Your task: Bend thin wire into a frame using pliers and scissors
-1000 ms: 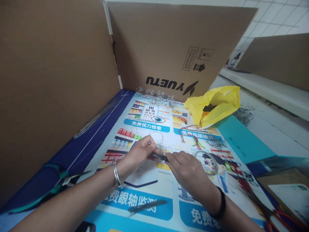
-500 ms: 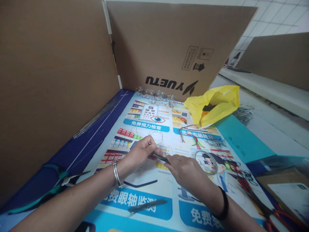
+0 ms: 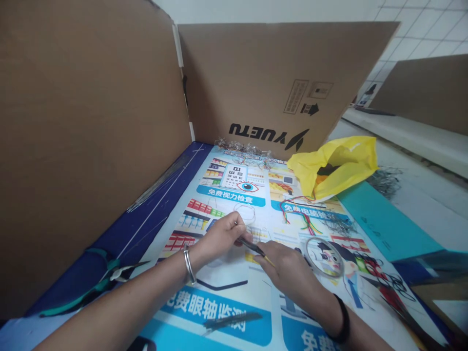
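Note:
My left hand is closed in a pinch on a thin wire, whose loose loop stands out just beyond the fingers. My right hand is wrapped around pliers with dark jaws and a bit of yellow on the handle. The jaws reach to my left fingertips; whether they grip the wire is hidden by the fingers. Below the hands, a bundle of short dark wires lies on the printed poster sheet. A coil of pale wire rests just right of my right hand.
Cardboard panels stand at the left and back. Green-handled cutters lie at left, near long straight wires. A yellow bag and coloured cords are at back right. Red-handled scissors lie at right.
The whole view has shifted, so everything sits slightly lower and further right. The pliers have turned a little in my right hand, showing a yellow part. Both hands stay together.

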A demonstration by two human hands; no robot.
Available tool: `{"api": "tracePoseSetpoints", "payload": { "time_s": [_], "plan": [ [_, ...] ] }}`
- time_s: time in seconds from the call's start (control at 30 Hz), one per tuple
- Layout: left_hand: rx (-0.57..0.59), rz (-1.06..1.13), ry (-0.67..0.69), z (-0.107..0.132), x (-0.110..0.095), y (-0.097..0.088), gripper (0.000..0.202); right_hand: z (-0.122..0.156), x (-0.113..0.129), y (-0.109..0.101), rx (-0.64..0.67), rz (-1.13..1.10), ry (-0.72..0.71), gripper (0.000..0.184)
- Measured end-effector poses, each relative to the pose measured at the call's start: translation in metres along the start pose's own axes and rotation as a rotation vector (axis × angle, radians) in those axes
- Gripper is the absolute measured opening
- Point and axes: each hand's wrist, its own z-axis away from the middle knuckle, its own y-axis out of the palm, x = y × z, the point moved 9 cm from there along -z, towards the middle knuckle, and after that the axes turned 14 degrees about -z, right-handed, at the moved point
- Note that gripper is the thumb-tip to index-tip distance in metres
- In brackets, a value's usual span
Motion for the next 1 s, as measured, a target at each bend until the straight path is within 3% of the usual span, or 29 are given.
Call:
{"api": "tracePoseSetpoints", "payload": {
  "time_s": [0.13, 0.23, 0.3, 0.53, 0.67, 0.83, 1.0],
  "plan": [
    [-0.207, -0.132, 0.009, -0.01, 0.002, -0.046, 0.012, 0.004, 0.003, -0.001, -0.203, -0.078, -0.086, 0.023],
    [-0.372, -0.457, 0.045, -0.017, 0.002, -0.085, 0.015, 0.005, 0.007, 0.001, -0.231, -0.151, -0.13, 0.021],
    [-0.401, -0.599, 0.008, -0.022, 0.011, -0.101, 0.017, 0.005, 0.009, 0.002, -0.225, -0.177, -0.145, 0.02],
    [-0.374, -0.823, -0.069, -0.032, 0.035, -0.105, 0.012, 0.005, 0.009, 0.001, -0.216, -0.19, -0.144, 0.02],
    [-0.343, -0.97, -0.09, -0.027, 0.026, -0.107, 0.02, 0.004, 0.008, 0.002, -0.19, -0.193, -0.123, 0.02],
    [-0.315, -1.214, -0.154, -0.015, 0.01, -0.127, 0.019, 0.003, 0.007, 0.004, -0.169, -0.207, -0.104, 0.02],
    [-0.197, -1.404, -0.236, -0.011, 0.014, -0.13, 0.017, 0.003, 0.007, 0.005, -0.161, -0.206, -0.122, 0.02]
  ]
}}
